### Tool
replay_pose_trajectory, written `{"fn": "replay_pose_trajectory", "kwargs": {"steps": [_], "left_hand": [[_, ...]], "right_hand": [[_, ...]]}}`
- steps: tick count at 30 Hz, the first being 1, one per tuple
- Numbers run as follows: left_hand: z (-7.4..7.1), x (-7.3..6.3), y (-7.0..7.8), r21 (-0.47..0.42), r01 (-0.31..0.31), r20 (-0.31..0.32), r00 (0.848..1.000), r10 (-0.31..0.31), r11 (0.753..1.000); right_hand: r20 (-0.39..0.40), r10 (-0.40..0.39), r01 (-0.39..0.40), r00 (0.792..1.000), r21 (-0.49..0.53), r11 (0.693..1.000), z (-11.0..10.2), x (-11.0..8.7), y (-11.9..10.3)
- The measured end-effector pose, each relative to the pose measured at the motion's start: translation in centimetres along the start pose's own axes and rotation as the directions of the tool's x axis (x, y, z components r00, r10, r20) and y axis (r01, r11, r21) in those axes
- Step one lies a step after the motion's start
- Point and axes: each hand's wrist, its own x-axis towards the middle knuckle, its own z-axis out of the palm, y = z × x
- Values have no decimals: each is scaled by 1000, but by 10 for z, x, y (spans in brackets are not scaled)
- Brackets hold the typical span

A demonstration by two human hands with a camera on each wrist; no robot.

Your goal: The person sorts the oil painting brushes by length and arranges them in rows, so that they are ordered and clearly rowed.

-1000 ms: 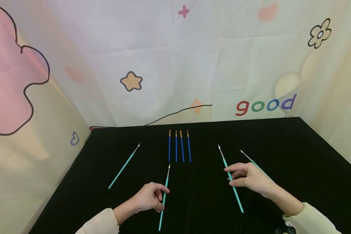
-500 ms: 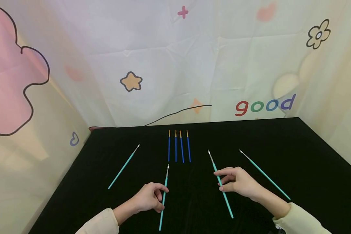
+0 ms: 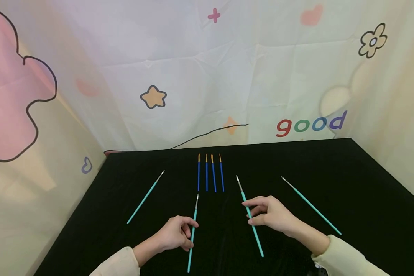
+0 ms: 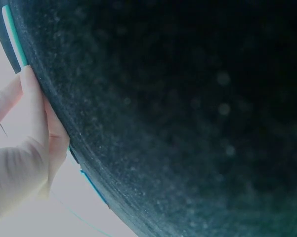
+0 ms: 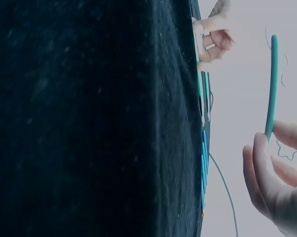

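Observation:
My left hand pinches a teal paintbrush near the front middle of the table, its bristles pointing away from me. In the left wrist view, the brush's handle end sticks out past the thumb, close to the black cloth. To the right, my right hand grips a second teal paintbrush between thumb and fingers, tip leaning left. The right wrist view shows this brush's handle raised off the cloth. Several blue paintbrushes with orange-brown tips lie side by side, beyond the left hand's brush.
One teal paintbrush lies slanted at the left, and another teal paintbrush slants the other way at the right. All rest on a black cloth-covered table. A printed curtain stands behind and along the sides.
My right hand has carried its paintbrush leftward, away from the teal brush lying at the right, which now shows whole. The left hand has stayed in place with its brush.

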Motion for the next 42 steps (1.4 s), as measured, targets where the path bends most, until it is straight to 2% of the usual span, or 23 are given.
{"fn": "replay_pose_trajectory", "kwargs": {"steps": [12,22,27,38,42], "left_hand": [[0,-1,-1,4,12,-6,1000,-12,1000],[-1,0,1,1,28,10,1000,-28,1000],[-1,0,1,-4,26,15,1000,-26,1000],[-1,1,-1,9,17,-2,1000,-17,1000],[0,1,-1,4,9,-8,1000,-9,1000]], "right_hand": [[0,13,-13,1000,2,1000,18,6,-4],[3,68,-68,998,-7,998,30,14,-9],[7,96,-96,995,25,995,37,18,-9],[28,83,-85,996,74,994,54,26,-8],[46,103,-107,994,94,990,59,28,-9]]}}
